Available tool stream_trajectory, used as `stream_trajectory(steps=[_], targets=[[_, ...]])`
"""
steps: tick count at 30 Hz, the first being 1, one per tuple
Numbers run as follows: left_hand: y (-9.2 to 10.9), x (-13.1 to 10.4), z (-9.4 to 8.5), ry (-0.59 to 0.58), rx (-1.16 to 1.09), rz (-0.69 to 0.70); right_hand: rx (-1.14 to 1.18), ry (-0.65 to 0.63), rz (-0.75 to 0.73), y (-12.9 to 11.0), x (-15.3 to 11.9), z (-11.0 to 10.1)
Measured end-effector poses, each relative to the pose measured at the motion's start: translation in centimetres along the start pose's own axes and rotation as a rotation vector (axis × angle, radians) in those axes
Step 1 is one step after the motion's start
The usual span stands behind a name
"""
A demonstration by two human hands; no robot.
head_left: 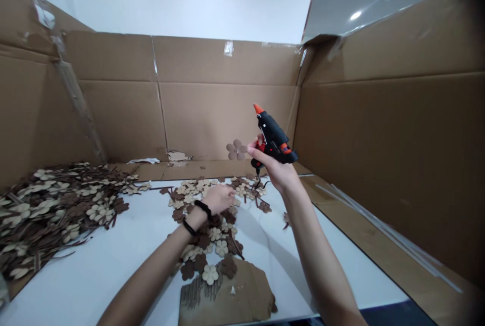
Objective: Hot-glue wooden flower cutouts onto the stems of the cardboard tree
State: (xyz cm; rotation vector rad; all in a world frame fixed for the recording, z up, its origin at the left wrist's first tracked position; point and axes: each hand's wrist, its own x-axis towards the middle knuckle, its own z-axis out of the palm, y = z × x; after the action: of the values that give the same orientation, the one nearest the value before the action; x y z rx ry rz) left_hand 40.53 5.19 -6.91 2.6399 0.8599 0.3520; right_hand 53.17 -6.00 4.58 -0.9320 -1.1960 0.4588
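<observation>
My right hand (271,161) is raised, wrapped round a black and orange glue gun (273,136) whose orange nozzle points up and left. Its fingertips also pinch a brown five-petal flower (236,150). Lower and to the left, my left hand (220,198), with dark bands at the wrist, reaches into a spread of cream and brown flowers (215,234). Its fingers are curled together, and whatever they may hold is hidden. Nearer the front edge lies a cardboard piece (231,298) with a cream flower (209,274) and dark strips at its upper left.
A large heap of flowers with dark stems (56,210) covers the left of the white table (94,275). Cardboard walls (227,108) stand at the back and both sides. Clear thin sticks (386,232) lie along the right. A cord runs down from the glue gun.
</observation>
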Motion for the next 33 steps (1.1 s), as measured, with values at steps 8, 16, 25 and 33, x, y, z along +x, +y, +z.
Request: stream_trajectory(steps=[8, 16, 25, 33], targets=[[1.4, 3.0, 5.4, 0.037, 0.031, 0.05, 0.004, 0.017, 0.028, 0.3, 0.1, 0.1], [1.7, 0.7, -1.4, 0.21, -0.32, 0.097, -0.006, 0.076, -0.011, 0.4, 0.2, 0.2], [3.6, -5.4, -10.1, 0.376, -1.09, 0.037, -0.016, 0.287, -0.194, 1.6, 0.2, 1.2], [5.6, -6.0, -9.9, 0.479, -1.263, 0.109, 0.019, 0.1, -0.15, 1.8, -0.4, 2.1]])
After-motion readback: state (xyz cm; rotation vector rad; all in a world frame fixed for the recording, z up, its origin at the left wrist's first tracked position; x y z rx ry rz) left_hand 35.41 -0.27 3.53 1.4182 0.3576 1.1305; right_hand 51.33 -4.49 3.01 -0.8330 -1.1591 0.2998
